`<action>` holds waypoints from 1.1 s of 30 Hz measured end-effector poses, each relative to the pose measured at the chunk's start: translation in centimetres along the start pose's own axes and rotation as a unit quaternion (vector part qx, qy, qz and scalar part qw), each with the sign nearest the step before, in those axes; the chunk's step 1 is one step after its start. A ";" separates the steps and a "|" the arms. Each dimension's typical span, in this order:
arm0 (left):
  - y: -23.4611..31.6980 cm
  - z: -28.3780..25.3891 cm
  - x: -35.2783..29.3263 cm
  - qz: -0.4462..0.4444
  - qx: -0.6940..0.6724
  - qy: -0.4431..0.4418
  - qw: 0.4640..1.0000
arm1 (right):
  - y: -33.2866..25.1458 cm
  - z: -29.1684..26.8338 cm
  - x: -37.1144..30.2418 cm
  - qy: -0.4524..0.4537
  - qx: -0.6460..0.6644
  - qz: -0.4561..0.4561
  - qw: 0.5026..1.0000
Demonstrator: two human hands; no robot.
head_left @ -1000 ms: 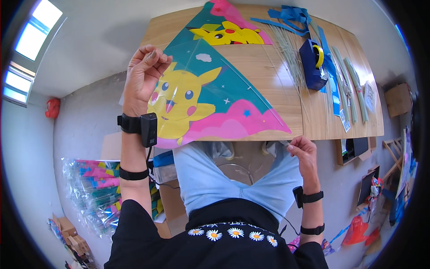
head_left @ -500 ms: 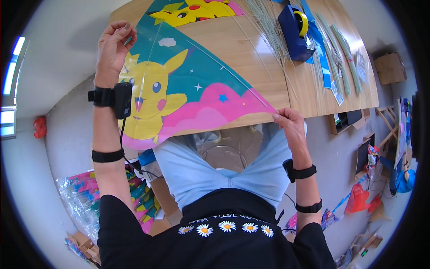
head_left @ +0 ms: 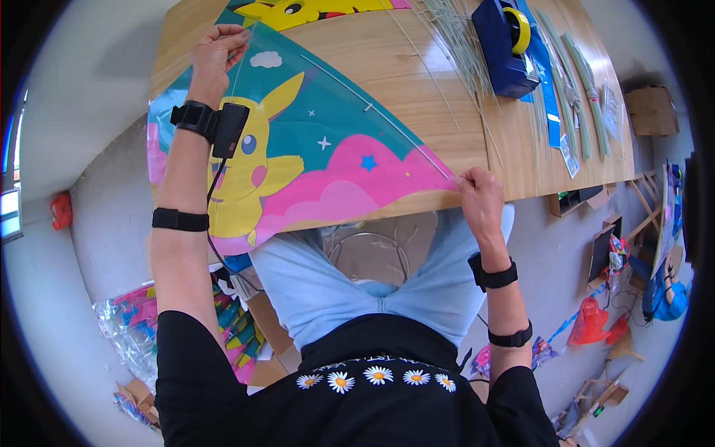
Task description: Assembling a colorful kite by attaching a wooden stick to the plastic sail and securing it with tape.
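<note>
A triangular kite sheet [head_left: 335, 112] in teal and pink, printed with a yellow cartoon character, lies over the table's near left part. Its lower edge overhangs my lap. Along the sloping right edge runs a thin pale rod [head_left: 406, 137] with a small white piece partway up. My left hand [head_left: 221, 56] is closed in a pinch at the kite's top tip. At the right-hand corner, beside the rod's lower end, my right hand [head_left: 482, 200] pinches the sheet between thumb and fingers. My left wrist and its strapped black device cover part of the printed figure.
Another printed kite sheet [head_left: 320, 10] lies at the far edge. A blue tape dispenser [head_left: 500, 56] with yellow tape stands back right, between loose thin rods [head_left: 454, 48] and tied rod bundles [head_left: 581, 97]. Bagged colourful sheets [head_left: 134, 328] are at lower left. A co-worker [head_left: 666, 298] is far right.
My left hand has shifted right and slightly away from me, to the kite's tip. The sheet's left part now shows beyond my forearm. My right hand stays at the corner, having moved little.
</note>
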State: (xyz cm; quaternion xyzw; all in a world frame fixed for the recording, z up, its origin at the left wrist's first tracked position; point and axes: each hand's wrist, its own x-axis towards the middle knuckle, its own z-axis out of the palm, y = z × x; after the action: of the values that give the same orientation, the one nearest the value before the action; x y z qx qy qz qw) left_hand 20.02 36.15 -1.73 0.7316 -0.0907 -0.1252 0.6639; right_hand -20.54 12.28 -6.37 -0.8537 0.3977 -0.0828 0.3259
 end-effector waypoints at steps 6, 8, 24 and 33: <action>-2.1 1.2 0.9 0.018 0.019 -0.009 1.000 | 0.2 0.6 -0.2 0.015 -0.057 -0.043 0.997; -2.6 1.5 1.3 0.018 0.053 -0.005 0.998 | 0.1 0.6 -0.5 0.019 -0.070 -0.030 0.997; -5.1 4.3 2.3 0.044 0.132 0.051 0.989 | -0.4 0.5 -0.4 0.001 -0.055 -0.031 0.998; -6.0 5.0 2.7 0.043 0.144 0.054 0.987 | -0.1 0.6 -0.4 0.005 -0.036 -0.033 0.999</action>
State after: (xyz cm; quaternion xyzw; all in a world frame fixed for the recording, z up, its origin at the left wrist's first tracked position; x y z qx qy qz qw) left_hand 20.85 31.23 -8.30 0.8208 -0.1035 -0.0421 0.5602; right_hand -20.48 12.93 -6.75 -0.8772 0.3732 -0.0834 0.2902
